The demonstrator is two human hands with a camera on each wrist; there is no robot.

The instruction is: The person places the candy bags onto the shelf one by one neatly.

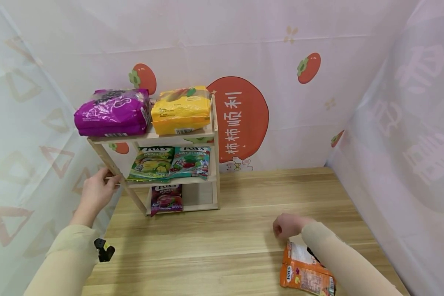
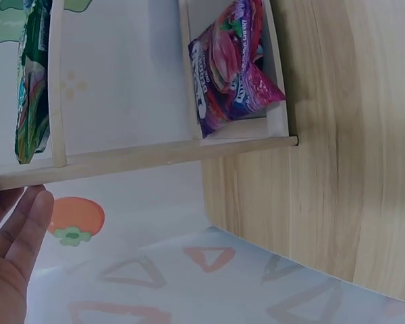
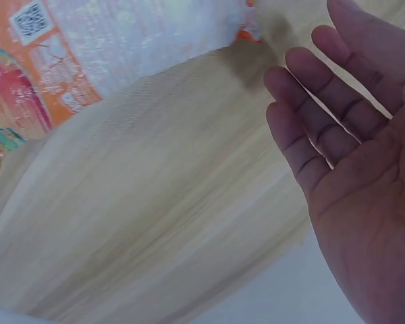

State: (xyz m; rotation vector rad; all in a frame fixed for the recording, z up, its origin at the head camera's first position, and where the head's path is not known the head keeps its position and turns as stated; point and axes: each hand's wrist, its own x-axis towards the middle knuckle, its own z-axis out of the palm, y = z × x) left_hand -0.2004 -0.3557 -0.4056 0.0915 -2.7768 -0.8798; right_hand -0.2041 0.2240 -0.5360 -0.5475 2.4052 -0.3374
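A small wooden shelf (image 1: 217, 164) stands at the left of the table. My left hand (image 1: 98, 190) holds its left front post (image 2: 135, 156), the thumb on one side and the fingers on the other; the thumb is mostly cut off in the left wrist view. On the right, my right hand (image 1: 289, 225) hovers over the table with loosely bent fingers and nothing in them. Close beside it lies an orange candy bag (image 1: 299, 269), partly covered by the forearm in the head view. In the right wrist view the palm and fingers (image 3: 317, 131) are apart from the bag.
On the top tier sit a purple bag (image 1: 112, 113) and a yellow bag (image 1: 181, 111). A green bag (image 1: 151, 164) and a teal bag (image 1: 190, 162) lean on the middle tier. A dark red bag (image 1: 166, 199) stands at the bottom left. Printed cloth walls (image 1: 281, 102) enclose the table (image 1: 192, 250).
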